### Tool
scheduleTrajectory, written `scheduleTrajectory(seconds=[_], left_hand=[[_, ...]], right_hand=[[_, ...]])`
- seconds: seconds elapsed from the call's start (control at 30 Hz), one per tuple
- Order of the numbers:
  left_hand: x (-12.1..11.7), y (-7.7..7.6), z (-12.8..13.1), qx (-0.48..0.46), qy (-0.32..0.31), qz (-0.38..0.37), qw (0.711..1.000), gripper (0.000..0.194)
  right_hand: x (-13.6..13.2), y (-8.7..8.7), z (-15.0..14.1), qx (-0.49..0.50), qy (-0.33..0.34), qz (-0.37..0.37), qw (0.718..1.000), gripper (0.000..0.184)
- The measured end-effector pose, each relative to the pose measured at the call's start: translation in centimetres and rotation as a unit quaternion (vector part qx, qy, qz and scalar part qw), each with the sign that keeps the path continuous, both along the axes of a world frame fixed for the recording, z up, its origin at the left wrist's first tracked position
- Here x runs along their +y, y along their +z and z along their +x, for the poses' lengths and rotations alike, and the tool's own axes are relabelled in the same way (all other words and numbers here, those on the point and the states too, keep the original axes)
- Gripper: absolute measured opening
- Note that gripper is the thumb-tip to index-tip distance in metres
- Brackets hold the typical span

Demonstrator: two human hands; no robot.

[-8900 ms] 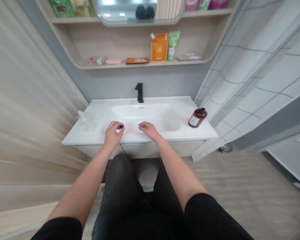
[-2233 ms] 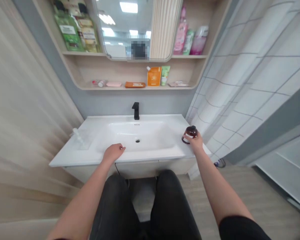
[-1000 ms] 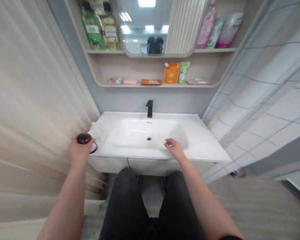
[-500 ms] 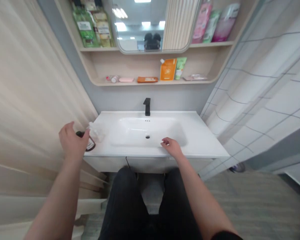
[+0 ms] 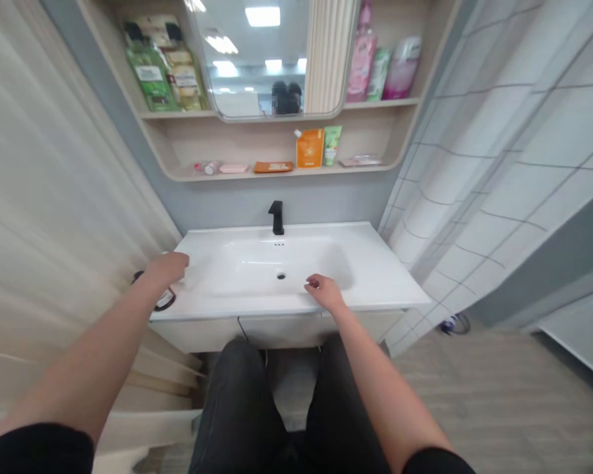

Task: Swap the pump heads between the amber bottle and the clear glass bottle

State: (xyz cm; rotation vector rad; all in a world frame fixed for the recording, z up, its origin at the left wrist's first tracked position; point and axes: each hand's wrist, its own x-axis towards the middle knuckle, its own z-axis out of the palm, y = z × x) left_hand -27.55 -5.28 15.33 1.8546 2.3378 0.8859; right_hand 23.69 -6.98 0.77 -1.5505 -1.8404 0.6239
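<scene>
My left hand (image 5: 169,266) is over the left end of the white counter, fingers bent down over a whitish, translucent crumpled piece (image 5: 192,276). The hand covers most of that piece, so its kind and the grip on it are unclear. A dark brown bottle (image 5: 165,299) with a white label and black cap lies tilted beneath my left wrist, partly hidden by it. My right hand (image 5: 326,293) is above the front of the white basin (image 5: 257,280), fingers loosely curled, thumb apart, nothing visible in it.
A black faucet (image 5: 277,217) stands behind the basin drain. Above, a wooden shelf (image 5: 207,176) carries an orange pouch (image 5: 310,149), a green tube (image 5: 331,146) and small packets. Bottles flank the mirror (image 5: 257,59). A curtain (image 5: 69,164) borders the left side, a tiled wall (image 5: 474,217) the right.
My left hand has moved off the bottle's cap area, rightward to the whitish crumpled piece. My right hand keeps nearly the same place over the basin. The view has shifted slightly.
</scene>
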Motion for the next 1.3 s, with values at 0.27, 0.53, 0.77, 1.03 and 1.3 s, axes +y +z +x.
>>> scheduleTrajectory(seconds=[0.27, 0.53, 0.77, 1.03, 1.3], left_hand=[[-1.3, -2.7, 12.9, 0.002, -0.224, -0.035, 0.974, 0.033], [1.3, -11.9, 24.6, -0.332, -0.257, 0.078, 0.904, 0.034], [2.0, -15.3, 25.0, -0.548, -0.308, 0.012, 0.778, 0.066], [2.5, -15.6, 24.9, -0.558, -0.297, 0.067, 0.772, 0.083], [2.2, -15.4, 24.8, -0.605, -0.286, 0.053, 0.742, 0.089]], right_hand=[[0.2, -0.2, -2.6, 0.096, 0.127, -0.008, 0.987, 0.068], [3.9, -1.0, -7.2, 0.211, 0.156, -0.059, 0.963, 0.109], [4.7, -1.6, -6.5, 0.221, 0.179, -0.092, 0.954, 0.088], [4.5, -2.2, -7.1, 0.189, 0.184, -0.034, 0.964, 0.083], [4.3, -2.2, -7.0, 0.161, 0.151, -0.011, 0.975, 0.079]])
